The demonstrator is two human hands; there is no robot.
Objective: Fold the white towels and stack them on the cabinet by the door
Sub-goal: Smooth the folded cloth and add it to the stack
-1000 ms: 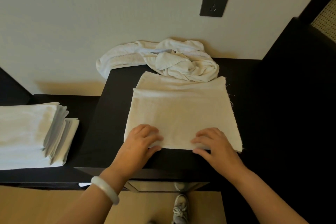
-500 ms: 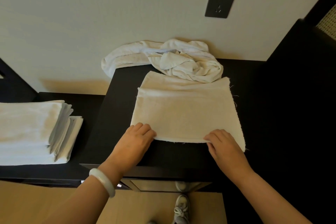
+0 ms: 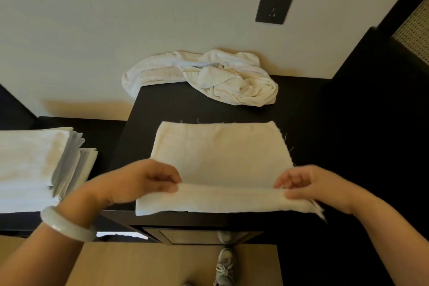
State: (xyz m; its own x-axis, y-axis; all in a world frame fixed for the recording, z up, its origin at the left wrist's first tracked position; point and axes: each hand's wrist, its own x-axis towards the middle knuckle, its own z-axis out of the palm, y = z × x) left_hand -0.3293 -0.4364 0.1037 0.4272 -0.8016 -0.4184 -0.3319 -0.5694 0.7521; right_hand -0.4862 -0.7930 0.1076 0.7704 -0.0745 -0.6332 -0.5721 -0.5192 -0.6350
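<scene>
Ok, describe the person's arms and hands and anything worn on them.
No sleeves are in view. The left hand has a pale, smooth, rounded bangle at the wrist. The right hand shows no bracelet, watch or glove.

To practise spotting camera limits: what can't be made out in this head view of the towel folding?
Head view:
Folded stack: cut off by the left edge.
Crumpled pile: tangled, towel count unclear.
Left hand, right hand pinching the towel: motion-blurred, finger detail unclear.
Shoe: heel cut off by the bottom edge.
</scene>
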